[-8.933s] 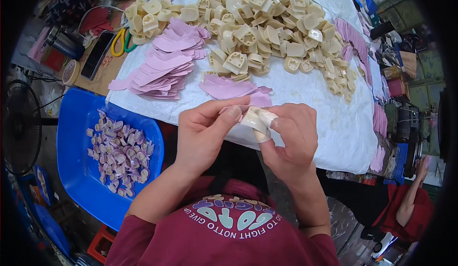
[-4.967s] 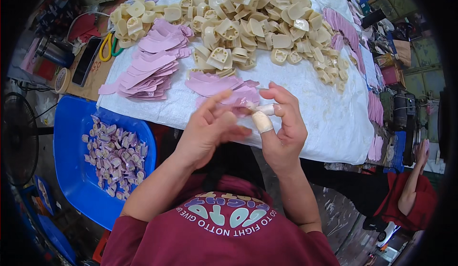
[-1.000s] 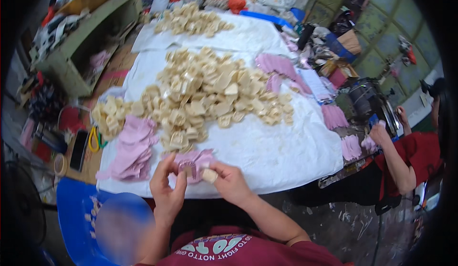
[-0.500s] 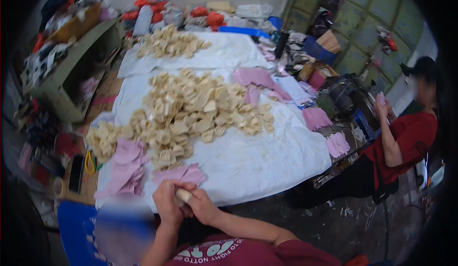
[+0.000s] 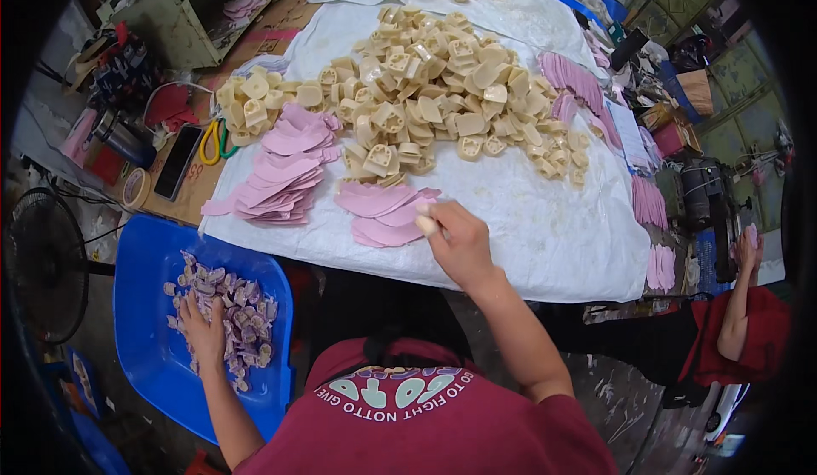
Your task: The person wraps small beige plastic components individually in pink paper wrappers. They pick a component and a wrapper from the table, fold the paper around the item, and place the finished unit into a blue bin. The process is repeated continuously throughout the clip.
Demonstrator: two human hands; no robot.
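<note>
Left hand (image 5: 202, 334) is down in the blue tub (image 5: 140, 305) at the lower left of the frame, fingers spread wide over a pile of small purple-and-cream pieces (image 5: 247, 317); whether anything sits under that palm, I cannot tell.

Over to the right hand (image 5: 459, 241), just right of centre, and it's right at the edge of the small pink stack (image 5: 383, 211)! Thumb and forefinger, each with a pale cover on its tip, stand close together there, a narrow gap at most, and I cannot tell whether a pink sheet is caught between them.

That small stack lies near the front edge of the white-covered table (image 5: 545, 245), middle of the frame. A taller pink stack (image 5: 285, 173) fans out to its left, and above both sprawls the big heap of cream moulded pieces (image 5: 442, 92), spreading across the upper middle.

Upper left of the frame, yellow-and-green-handled scissors (image 5: 210, 143) lie beside a dark phone (image 5: 177, 163), with a tape roll (image 5: 136, 188) close by. Far right, a co-worker in red (image 5: 757, 330) has a raised hand at something pink.
</note>
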